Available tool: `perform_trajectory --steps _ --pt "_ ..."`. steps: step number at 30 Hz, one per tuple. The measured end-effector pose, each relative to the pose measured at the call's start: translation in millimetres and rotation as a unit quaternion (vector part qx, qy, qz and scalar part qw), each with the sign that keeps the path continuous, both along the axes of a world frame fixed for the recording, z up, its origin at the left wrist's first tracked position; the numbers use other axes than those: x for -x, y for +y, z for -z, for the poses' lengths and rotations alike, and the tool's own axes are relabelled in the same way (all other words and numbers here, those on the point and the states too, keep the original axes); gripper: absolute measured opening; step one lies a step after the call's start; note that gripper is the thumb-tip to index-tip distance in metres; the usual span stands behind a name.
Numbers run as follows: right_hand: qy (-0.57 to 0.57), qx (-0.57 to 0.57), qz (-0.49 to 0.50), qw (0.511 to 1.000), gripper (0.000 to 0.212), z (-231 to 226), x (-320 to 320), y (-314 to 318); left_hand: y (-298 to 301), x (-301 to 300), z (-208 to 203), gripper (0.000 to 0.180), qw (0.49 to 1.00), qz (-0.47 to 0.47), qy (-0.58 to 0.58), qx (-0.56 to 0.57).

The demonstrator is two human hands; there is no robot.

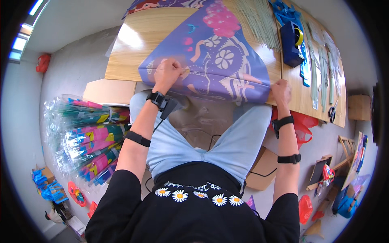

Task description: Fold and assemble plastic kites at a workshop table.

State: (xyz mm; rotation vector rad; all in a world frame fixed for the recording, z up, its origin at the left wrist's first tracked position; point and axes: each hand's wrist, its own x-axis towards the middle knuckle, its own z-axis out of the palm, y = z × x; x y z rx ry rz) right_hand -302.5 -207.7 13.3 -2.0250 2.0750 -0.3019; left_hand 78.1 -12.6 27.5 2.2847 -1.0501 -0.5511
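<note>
A purple, triangular kite sail (239,56) with a printed figure, pink flowers and white patterns lies over the table's near edge. Its lower border is folded or creased along the front. My left hand (168,75) is closed above the sail's left part, fingers bent together; what they pinch, if anything, is hidden and slightly blurred. At the sail's right corner, my right hand (281,93) is closed in a fist on the sheet's edge. Both wrists wear black bands.
Right of the sail stand a dark blue tape dispenser (292,44) and black scissors (332,113). Thin pale rods (259,24) lie behind, near blue ribbon (285,12). Plastic-wrapped colourful bundles (93,137) are at my left. A red plastic bag (302,129) hangs beneath the table's right side.
</note>
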Motion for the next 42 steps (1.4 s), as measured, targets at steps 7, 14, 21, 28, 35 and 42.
perform_trajectory --steps 7,14,21,28,35,42 --pt "-0.085 0.159 -0.255 0.950 0.031 -33.2 -71.7 84.7 17.8 0.4 -6.4 0.009 0.986 0.003 0.035 0.160" --pt "-0.042 0.145 -0.437 0.887 0.076 -15.9 -169.6 160.5 53.9 31.8 -13.7 0.038 0.949 0.198 -0.187 0.161" --pt "-0.034 0.116 -0.444 0.888 0.082 6.2 -183.2 168.2 65.9 28.1 4.5 0.067 0.942 0.209 -0.257 0.059" --pt "-0.019 0.099 -0.383 0.918 0.080 2.1 -159.1 161.2 67.3 23.9 14.2 0.074 0.944 0.200 -0.252 0.067" --pt "0.055 0.060 -0.256 0.963 0.076 0.5 -97.8 129.2 68.0 24.7 12.9 0.075 0.945 0.197 -0.253 0.062" --pt "0.073 0.012 -0.164 0.984 0.076 -3.1 -36.3 102.4 71.0 21.8 13.4 0.077 0.940 0.209 -0.264 0.046"
